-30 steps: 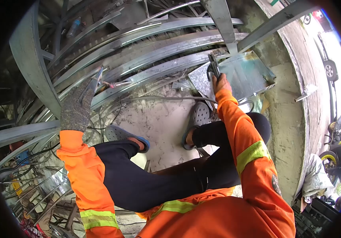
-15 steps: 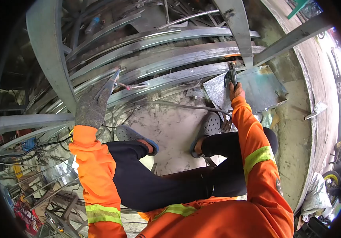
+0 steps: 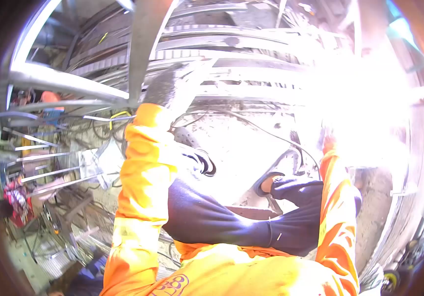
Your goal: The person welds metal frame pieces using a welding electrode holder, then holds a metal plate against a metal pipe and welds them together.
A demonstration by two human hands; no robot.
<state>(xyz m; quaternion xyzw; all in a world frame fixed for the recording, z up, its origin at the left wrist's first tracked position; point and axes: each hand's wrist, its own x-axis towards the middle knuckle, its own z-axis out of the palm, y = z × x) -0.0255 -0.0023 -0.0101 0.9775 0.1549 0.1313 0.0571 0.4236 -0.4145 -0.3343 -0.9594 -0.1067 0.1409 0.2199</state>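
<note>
Head view: nearest, orange sleeves (image 3: 145,163) extend over dark trousers (image 3: 241,227). White glare (image 3: 360,89) hides the right hand's (image 3: 327,137) fingers, so their opening and hold cannot be told. The gloved left hand (image 3: 162,89) is just beside a broad steel beam (image 3: 144,49), its fingers washed out and grip unclear. Beyond lie long steel bars (image 3: 241,75), probably stiff, weighty and slick, best gripped with gloves, well away from the glare.
</note>
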